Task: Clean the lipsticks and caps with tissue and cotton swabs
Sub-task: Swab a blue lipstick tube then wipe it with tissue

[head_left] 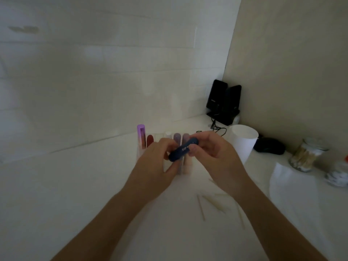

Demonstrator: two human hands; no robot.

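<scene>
Both hands hold a dark blue lipstick tube (pixel 183 149) with white lettering, tilted, above the white table. My left hand (pixel 157 162) grips its lower left end and my right hand (pixel 212 153) grips its upper right end. Behind the hands, several lipsticks stand upright in a clear holder: a purple-capped one (pixel 141 135), a red one (pixel 150 140) and pale purple ones (pixel 177 138). Used cotton swabs (pixel 209 204) lie loose on the table to the right of my arms. A white tissue sheet (pixel 293 185) lies at the right.
A white paper cup (pixel 243 144) stands right of my hands. A glass jar of cotton swabs (pixel 306 157) and a second small jar (pixel 339 175) sit at the far right. Black speakers (pixel 223 102) with cables and a dark mouse (pixel 269 146) occupy the back corner by the walls.
</scene>
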